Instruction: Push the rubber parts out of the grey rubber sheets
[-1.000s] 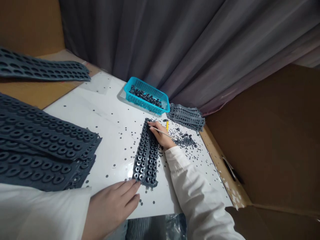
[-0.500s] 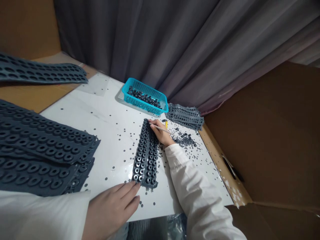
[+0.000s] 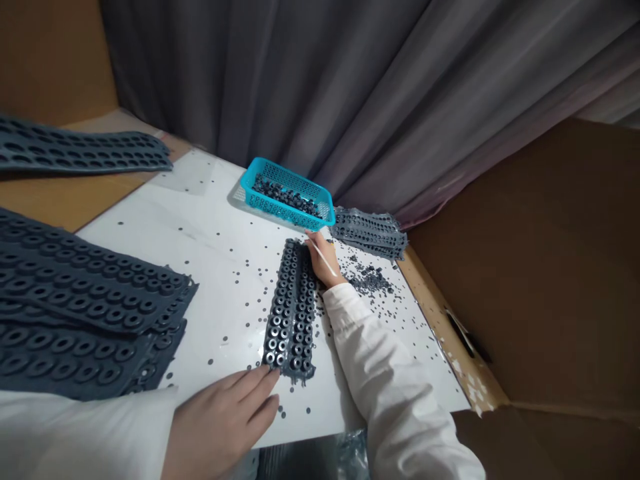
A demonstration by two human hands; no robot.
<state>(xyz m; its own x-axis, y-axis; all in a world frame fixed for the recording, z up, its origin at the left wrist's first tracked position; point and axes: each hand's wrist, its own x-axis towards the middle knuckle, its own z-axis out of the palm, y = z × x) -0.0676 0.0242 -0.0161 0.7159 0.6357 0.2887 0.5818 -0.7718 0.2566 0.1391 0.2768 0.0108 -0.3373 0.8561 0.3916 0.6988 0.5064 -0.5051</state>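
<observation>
A dark grey rubber strip (image 3: 293, 303) full of ring-shaped parts lies lengthwise on the white board (image 3: 210, 220). My left hand (image 3: 225, 417) rests flat at the strip's near end, fingers stretched out and fingertips touching its corner. My right hand (image 3: 325, 260) sits at the strip's far end, fingers closed round a thin pale stick (image 3: 321, 258) whose tip points at the top of the strip. Both arms wear white sleeves.
A turquoise basket (image 3: 286, 195) with loose dark rings stands behind the strip. A short stack of strips (image 3: 370, 233) and a heap of loose rings (image 3: 373, 280) lie to the right. Large perforated rubber sheets (image 3: 85, 307) pile up at left. Cardboard walls (image 3: 540, 280) and a grey curtain enclose the board.
My right hand has moved a little up along the strip toward the basket, and the stick has swung to a steeper angle. The left hand has stayed at the near end.
</observation>
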